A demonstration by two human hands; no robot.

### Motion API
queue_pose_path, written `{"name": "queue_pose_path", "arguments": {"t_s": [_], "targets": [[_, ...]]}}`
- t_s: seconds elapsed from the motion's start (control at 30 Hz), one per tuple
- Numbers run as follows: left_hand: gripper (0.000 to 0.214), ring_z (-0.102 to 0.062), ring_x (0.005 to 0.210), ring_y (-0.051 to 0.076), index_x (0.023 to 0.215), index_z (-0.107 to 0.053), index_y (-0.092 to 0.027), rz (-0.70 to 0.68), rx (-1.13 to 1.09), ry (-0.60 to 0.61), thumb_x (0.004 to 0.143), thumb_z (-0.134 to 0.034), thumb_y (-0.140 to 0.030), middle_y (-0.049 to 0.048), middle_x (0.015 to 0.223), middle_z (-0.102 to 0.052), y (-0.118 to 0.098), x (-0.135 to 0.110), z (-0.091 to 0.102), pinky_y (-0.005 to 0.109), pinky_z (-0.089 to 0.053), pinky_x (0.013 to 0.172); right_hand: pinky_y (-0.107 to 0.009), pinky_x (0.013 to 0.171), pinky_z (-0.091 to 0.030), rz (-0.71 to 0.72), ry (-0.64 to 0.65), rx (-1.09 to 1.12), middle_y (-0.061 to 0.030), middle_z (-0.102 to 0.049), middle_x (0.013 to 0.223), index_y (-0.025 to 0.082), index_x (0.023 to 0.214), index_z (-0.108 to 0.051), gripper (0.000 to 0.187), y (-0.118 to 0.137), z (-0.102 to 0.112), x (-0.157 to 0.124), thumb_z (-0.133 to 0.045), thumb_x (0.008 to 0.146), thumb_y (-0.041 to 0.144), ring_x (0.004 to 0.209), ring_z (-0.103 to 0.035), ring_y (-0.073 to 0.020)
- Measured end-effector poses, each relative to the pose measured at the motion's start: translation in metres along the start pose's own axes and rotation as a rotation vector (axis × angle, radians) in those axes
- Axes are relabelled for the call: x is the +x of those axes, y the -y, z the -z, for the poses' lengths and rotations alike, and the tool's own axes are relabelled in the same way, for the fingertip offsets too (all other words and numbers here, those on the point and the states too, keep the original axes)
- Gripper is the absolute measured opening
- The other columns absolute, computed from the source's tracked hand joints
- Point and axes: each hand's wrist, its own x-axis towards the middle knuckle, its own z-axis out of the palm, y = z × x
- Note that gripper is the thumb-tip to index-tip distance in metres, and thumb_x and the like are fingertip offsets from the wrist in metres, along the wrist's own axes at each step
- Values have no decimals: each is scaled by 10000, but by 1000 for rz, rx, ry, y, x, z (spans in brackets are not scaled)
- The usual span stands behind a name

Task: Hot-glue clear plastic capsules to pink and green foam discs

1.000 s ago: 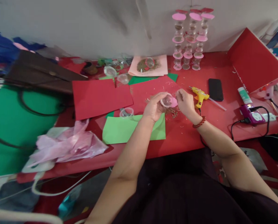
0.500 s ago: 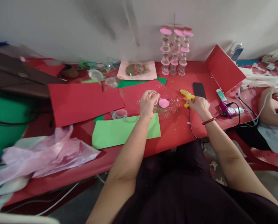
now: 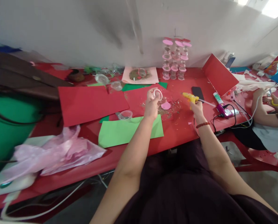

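My left hand (image 3: 152,105) is closed on a small clear plastic cup (image 3: 157,94), its round rim turned up toward me. In my right hand (image 3: 197,109) is a yellow glue gun (image 3: 189,97), gripped by its handle, its nozzle pointing left and a pale glue stick showing at its back. A pink paper circle (image 3: 166,105) lies on the red table between the hands, among scattered brownish bits. Behind stand joined clear cups (image 3: 173,63) in columns, with pink discs between them.
Green paper (image 3: 129,133) and red card (image 3: 89,104) lie to the left, with a clear lid (image 3: 125,115) by them. A phone (image 3: 197,93), a glue stick tube (image 3: 218,98) and a purple power adapter (image 3: 224,111) with cables sit right. Another person's hands (image 3: 272,101) hold yellow-handled scissors.
My right hand has taken the glue gun up by the handle and raised it off the table. The cup in my left hand has been lifted and turned, showing its rim.
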Motion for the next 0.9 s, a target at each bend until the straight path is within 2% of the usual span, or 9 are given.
{"name": "queue_pose_path", "arguments": {"t_s": [0.07, 0.13, 0.27, 0.37, 0.4, 0.5, 0.67, 0.77, 0.9], "targets": [[295, -591, 566, 90, 1026, -663, -274, 44, 13, -39, 872, -830, -462, -14, 860, -656, -5, -1, 0, 221, -405, 510, -195, 451, -345, -56, -14, 150, 102, -421, 550, 240, 716, -479, 229, 5, -5, -7, -663, 840, 183, 455, -411, -75], [294, -507, 480, 72, 989, -680, -260, 61, 1, -100, 888, -805, -506, -24, 770, -641, -10, -1, 0, 230, -299, 436, -196, 477, -424, -85, 1, 242, 111, -439, 567, 245, 758, -470, 223, 14, -12, -15, -675, 824, 185, 461, -446, -76], [290, -528, 494, 80, 971, -674, -247, 105, -155, -168, 969, -696, -536, -28, 721, -647, -19, 0, -3, 226, -365, 476, -229, 655, -578, -30, 197, 500, 71, -645, 756, 243, 873, -522, 285, 40, -26, -29, -779, 761, 191, 677, -673, -97], [138, -656, 593, 116, 1020, -651, -241, 170, -264, -188, 1038, -595, -366, -16, 762, -704, -25, -1, -5, 238, -496, 609, -206, 591, -527, 104, 469, 536, 53, -682, 834, 238, 915, -566, 370, 59, -31, -29, -883, 725, 258, 696, -678, -94], [55, -679, 614, 122, 1024, -644, -239, 178, -275, -189, 1019, -597, -267, -19, 767, -714, -26, -1, -5, 242, -514, 641, -202, 565, -505, 145, 537, 503, 55, -667, 814, 233, 903, -569, 379, 64, -31, -27, -900, 723, 273, 661, -648, -83], [126, -655, 578, 109, 949, -634, -220, 180, -255, -178, 914, -638, -99, -33, 715, -699, -28, -2, -5, 226, -492, 622, -200, 520, -456, 183, 656, 455, 72, -595, 723, 227, 860, -573, 372, 73, -33, -16, -915, 726, 288, 572, -536, -58], [148, -538, 486, 85, 827, -633, -190, 174, -209, -272, 962, -675, -237, -16, 621, -648, -28, 1, 0, 204, -376, 492, -195, 464, -350, 61, 763, 581, 89, -477, 642, 207, 975, -676, 373, 56, -41, -3, -911, 732, 366, 534, -409, -54], [53, -585, 525, 80, 898, -686, -189, 135, -181, -271, 931, -692, -148, -19, 669, -685, -27, 1, 3, 193, -433, 533, -201, 454, -306, 28, 803, 580, 85, -467, 604, 190, 926, -692, 425, 39, -42, -1, -940, 703, 454, 523, -395, -53], [229, -670, 640, 84, 1008, -732, -206, 139, -123, -234, 856, -698, -39, -16, 804, -750, -26, 0, 6, 198, -512, 631, -229, 466, -323, 75, 846, 542, 61, -520, 606, 196, 970, -722, 485, 35, -37, -2, -918, 726, 567, 540, -425, -78]]}}
